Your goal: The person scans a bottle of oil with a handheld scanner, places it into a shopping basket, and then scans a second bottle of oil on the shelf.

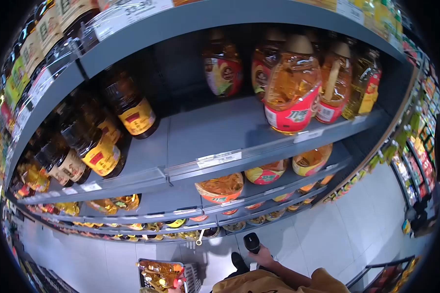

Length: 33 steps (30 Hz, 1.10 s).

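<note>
My right hand (263, 257) is closed around a black handheld scanner (252, 241), held low in front of my body above the floor. At the bottom edge my left hand (175, 289) shows only in part. Its fingers appear closed on an oil bottle (177, 282) with a red part, at the side of a grey basket (197, 276). More bottles of golden oil (156, 267) lie in that basket. In front of me, a large oil bottle (292, 93) with a red label stands at the edge of the upper shelf.
Grey shelves (215, 132) curve across the view, with price tags (220, 159) along their edges. Dark bottles with yellow labels (102, 155) stand at the left. Lower shelves carry more oil bottles (220, 188). The tiled floor (342, 219) extends right, towards another product rack (415, 166).
</note>
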{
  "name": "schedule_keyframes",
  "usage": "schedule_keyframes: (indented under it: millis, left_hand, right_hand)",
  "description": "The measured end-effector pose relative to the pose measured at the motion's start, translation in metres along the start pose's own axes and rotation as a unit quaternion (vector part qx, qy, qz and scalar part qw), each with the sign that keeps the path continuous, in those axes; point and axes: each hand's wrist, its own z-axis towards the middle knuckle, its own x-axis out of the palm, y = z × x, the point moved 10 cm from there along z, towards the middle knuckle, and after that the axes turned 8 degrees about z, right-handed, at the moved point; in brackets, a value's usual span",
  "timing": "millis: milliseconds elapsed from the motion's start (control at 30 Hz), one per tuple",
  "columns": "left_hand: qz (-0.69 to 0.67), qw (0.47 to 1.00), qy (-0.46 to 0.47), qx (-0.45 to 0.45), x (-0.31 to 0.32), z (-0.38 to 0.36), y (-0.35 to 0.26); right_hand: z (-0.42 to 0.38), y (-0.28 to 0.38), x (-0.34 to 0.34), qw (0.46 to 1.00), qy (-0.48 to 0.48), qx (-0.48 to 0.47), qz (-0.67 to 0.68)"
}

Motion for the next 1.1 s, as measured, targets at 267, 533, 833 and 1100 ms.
schedule_keyframes:
  millis: [267, 533, 833, 1100]
  left_hand:
    - [-0.022, 1.000, 0.001, -0.008, 0.013, -0.009, 0.046]
    - [-0.043, 0.998, 0.005, -0.042, -0.007, -0.031, 0.017]
    - [0.083, 0.986, -0.011, -0.143, -0.009, -0.036, 0.028]
    - [0.122, 0.974, -0.055, -0.182, -0.015, -0.049, 0.014]
  right_hand:
    - [0.029, -0.032, -0.020, 1.000, 0.011, 0.005, 0.024]
    - [0.052, -0.035, -0.062, 0.996, 0.069, -0.030, 0.041]
    - [0.072, -0.042, -0.083, 0.995, 0.084, -0.026, 0.054]
    - [0.056, -0.006, -0.062, 0.988, 0.131, -0.077, 0.006]
